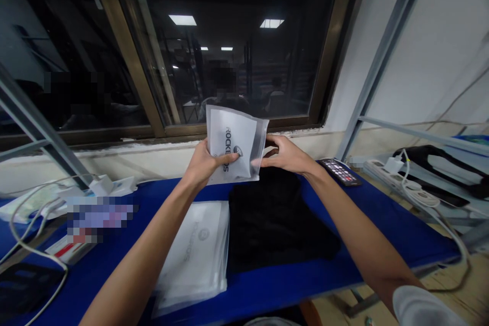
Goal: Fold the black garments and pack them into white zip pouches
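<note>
A frosted plastic bag (240, 135) printed with dark lettering is held up in front of the window, with something white showing through it. My left hand (206, 163) grips its lower left part, thumb pressed on the front. At the bag's right edge, my right hand (284, 154) has its fingers closed on the clear plastic rim; some fingertips are hidden behind it. Below lies a stack of similar frosted bags (194, 249). Beside the stack, a folded black cloth item (275, 219) rests under the held bag.
A blue-covered table (263, 290) spans the view. At right are a phone (340, 171), a power strip (397, 178) and a black strap-like item (446, 163). White cables, chargers (101, 185) and a small box (72, 249) sit at left. Metal posts (378, 61) flank the window.
</note>
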`<state>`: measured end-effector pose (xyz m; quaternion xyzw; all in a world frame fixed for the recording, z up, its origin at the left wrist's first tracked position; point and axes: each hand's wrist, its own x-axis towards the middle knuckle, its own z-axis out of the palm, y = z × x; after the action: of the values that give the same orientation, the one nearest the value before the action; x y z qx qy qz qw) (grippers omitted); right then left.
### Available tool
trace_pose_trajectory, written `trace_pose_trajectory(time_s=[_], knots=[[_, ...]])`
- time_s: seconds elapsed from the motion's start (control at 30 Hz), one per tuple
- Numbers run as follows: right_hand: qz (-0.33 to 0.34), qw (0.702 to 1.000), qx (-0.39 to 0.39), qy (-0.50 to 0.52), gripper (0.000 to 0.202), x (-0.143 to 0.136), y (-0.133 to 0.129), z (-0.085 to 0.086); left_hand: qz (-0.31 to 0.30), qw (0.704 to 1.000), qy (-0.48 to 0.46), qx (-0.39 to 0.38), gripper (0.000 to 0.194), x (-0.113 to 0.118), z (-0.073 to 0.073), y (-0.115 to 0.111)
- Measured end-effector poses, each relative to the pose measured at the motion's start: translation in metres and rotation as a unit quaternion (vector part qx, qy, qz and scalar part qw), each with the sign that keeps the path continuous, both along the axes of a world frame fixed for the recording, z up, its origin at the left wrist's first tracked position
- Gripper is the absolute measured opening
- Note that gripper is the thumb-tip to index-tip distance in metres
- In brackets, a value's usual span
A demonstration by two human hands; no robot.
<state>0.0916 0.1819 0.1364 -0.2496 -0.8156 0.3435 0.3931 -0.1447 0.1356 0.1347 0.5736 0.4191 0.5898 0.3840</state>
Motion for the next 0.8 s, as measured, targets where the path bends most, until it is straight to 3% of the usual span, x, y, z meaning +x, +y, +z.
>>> trace_pose_trajectory(time_s=[0.13, 0.33, 0.5, 0.63, 0.8], knots=[[-0.013, 0.998, -0.029, 0.050, 0.046, -0.002, 0.005, -0.004, -0.002, 1.000, -0.008, 0.008, 0.056, -0.002, 0.002, -0.001], [0.042, 0.993, -0.101, 0.049, 0.053, 0.000, 0.004, -0.004, -0.012, 1.000, -0.009, -0.009, 0.056, -0.004, 0.004, -0.002], [0.045, 0.988, -0.125, 0.074, 0.043, -0.003, 0.003, -0.004, -0.063, 0.998, 0.013, -0.028, 0.054, -0.004, 0.003, -0.003], [-0.003, 0.985, -0.096, 0.147, 0.039, -0.006, 0.004, -0.005, -0.096, 0.994, 0.035, -0.025, 0.053, -0.003, 0.001, -0.004], [-0.014, 0.991, -0.048, 0.122, 0.037, -0.011, 0.001, -0.008, -0.119, 0.991, 0.042, -0.045, 0.048, 0.007, -0.007, -0.004]])
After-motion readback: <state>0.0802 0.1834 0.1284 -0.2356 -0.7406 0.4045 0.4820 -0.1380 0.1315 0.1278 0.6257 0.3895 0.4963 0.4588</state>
